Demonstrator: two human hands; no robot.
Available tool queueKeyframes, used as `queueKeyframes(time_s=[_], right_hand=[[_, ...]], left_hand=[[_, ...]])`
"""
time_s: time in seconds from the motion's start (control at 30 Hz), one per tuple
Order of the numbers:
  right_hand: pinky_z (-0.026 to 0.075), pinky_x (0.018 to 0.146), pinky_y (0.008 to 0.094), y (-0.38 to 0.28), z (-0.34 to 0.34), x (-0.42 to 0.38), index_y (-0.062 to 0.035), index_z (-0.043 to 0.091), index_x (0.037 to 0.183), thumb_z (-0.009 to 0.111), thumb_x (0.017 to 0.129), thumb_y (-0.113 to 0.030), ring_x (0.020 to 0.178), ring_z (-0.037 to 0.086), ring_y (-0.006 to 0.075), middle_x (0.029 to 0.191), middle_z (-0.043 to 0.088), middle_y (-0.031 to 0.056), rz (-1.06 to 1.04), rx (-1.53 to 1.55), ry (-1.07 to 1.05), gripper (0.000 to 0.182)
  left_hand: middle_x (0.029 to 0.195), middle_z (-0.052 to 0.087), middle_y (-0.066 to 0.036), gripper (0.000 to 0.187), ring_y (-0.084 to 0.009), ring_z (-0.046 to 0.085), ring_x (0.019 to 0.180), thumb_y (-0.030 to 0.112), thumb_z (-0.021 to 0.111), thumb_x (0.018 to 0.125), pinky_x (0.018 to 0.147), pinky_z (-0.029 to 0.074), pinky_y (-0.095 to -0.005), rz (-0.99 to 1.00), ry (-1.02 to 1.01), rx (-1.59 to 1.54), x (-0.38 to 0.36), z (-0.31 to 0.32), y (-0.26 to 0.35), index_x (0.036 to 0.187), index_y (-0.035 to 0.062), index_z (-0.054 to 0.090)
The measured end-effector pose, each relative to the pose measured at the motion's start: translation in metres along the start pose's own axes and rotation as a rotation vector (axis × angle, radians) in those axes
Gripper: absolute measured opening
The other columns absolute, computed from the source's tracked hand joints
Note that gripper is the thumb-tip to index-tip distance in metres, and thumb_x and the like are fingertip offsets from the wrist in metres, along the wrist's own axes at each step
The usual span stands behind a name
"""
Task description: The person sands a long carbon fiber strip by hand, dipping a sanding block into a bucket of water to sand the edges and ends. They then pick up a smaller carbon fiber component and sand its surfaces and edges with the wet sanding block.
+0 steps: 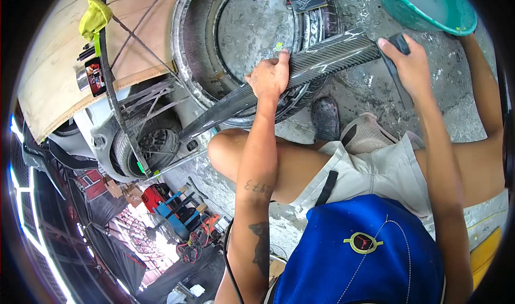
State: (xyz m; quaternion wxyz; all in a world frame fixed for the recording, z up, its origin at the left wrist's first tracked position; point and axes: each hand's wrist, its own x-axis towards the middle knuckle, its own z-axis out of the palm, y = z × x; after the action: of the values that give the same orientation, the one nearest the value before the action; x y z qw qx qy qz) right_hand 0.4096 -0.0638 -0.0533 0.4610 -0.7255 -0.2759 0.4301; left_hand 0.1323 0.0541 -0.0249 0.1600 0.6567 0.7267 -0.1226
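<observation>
A long, glossy strip of black woven carbon fibre (335, 58) slants across a tyre (185, 52) lying on its side. My left hand (270, 76) is closed around the middle of this strip, thumb on the upper side. At the strip's right end, my right hand (409, 62) grips a dark, thin sheet (396, 80) that looks like sandpaper. The sheet hangs down past my fingers, close to the strip's end. Another dark, wet-looking sheet (307, 0) lies on the far part of the tyre.
A teal bucket (468, 27) of cloudy water stands at the upper right. To the left are a metal frame (110, 87), a yellow cloth (95, 19), a phone (96, 78) and a wheel (126, 154). The concrete floor (357, 97) is wet and stained.
</observation>
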Motion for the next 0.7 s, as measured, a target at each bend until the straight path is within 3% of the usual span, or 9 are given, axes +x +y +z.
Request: queueKeyframes(time_s=[0.2,0.33,0.4,0.53,0.7], right_hand=[[0.043,0.064,0.028,0.007,0.004,0.004,-0.0032,0.069,0.086,0.078,0.086,-0.033,0.067,0.052,0.0091,0.073,0.062,-0.0007,-0.05,-0.025,0.012,0.031],[0.042,0.063,0.0286,0.007,0.004,-0.003,-0.0028,0.064,0.083,0.076,0.087,-0.036,0.066,0.051,0.0096,0.071,0.059,-0.0016,0.039,0.046,0.01,0.036],[0.041,0.061,0.0269,0.009,0.008,0.014,-0.0037,0.065,0.083,0.077,0.086,-0.037,0.065,0.051,0.0076,0.071,0.06,-0.0025,-0.122,-0.009,0.025,0.035],[0.042,0.062,0.0281,0.008,0.002,0.002,-0.0038,0.068,0.088,0.077,0.086,-0.038,0.064,0.052,0.0079,0.072,0.061,-0.0022,0.002,-0.071,0.018,0.035],[0.043,0.063,0.027,0.002,-0.001,0.005,-0.0033,0.068,0.089,0.077,0.086,-0.036,0.065,0.054,0.0078,0.073,0.063,-0.0023,-0.017,-0.04,-0.03,0.034]], left_hand=[[0.11,0.072,-0.023,0.069,-0.0378,0.064,0.115,0.065,0.041,0.092,0.117,0.024,-0.0528,-0.022,0.007,-0.013,-0.002,-0.001,0.001,0.104,0.0105,0.08],[0.109,0.073,-0.023,0.068,-0.0372,0.065,0.114,0.065,0.041,0.092,0.117,0.023,-0.0528,-0.019,-0.021,-0.017,-0.001,-0.006,0.003,0.104,0.0102,0.08],[0.108,0.073,-0.023,0.068,-0.037,0.065,0.114,0.065,0.041,0.092,0.117,0.023,-0.0528,-0.017,-0.03,-0.022,-0.002,-0.002,0.001,0.103,0.0102,0.08],[0.107,0.073,-0.023,0.068,-0.0369,0.066,0.113,0.064,0.041,0.092,0.117,0.023,-0.0531,-0.008,-0.012,-0.008,-0.002,-0.002,0.0,0.103,0.0099,0.08],[0.107,0.073,-0.022,0.067,-0.0367,0.065,0.113,0.064,0.041,0.092,0.116,0.024,-0.0524,-0.014,-0.023,-0.026,-0.004,-0.004,0.002,0.103,0.0103,0.08]])
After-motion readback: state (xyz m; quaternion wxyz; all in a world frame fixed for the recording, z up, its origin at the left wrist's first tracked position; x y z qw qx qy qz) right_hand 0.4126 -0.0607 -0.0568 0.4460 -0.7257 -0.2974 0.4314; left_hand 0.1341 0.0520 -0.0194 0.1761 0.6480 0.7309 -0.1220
